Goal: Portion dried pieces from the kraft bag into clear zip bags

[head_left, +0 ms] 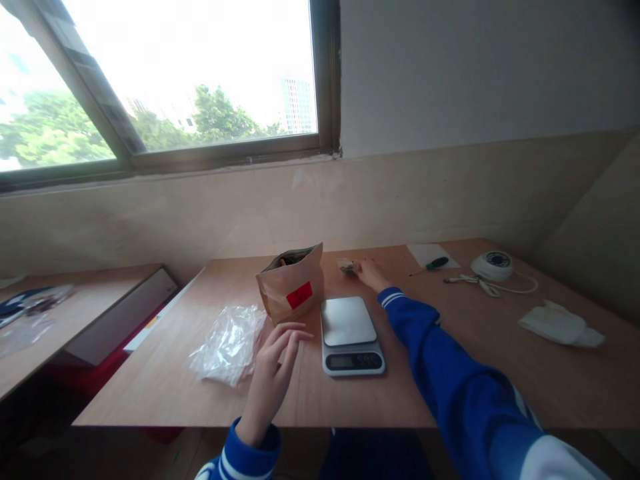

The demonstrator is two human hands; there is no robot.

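My right hand point(369, 272) reaches across the table to its far side, with its fingers pinched at a small clear plastic bag point(345, 267). Something dark is inside that bag, too small to name. My left hand point(280, 350) is held over the table in front of a brown paper pouch point(280, 290), its fingers loosely apart and holding nothing. The pouch stands upright with its top open and a red label on its front; dark contents show at the mouth. Right of it lies a kitchen scale point(349, 323) with a bare silver plate. Crumpled clear plastic bags point(227, 347) lie beside my left hand.
On the right are a white dome camera point(493, 265) with its cable point(520, 288), a green-handled screwdriver point(437, 264) by a white paper point(425, 253), and a white wrapping point(560, 325). A second table point(90, 300) stands left, across a gap. Behind is a wall with a window.
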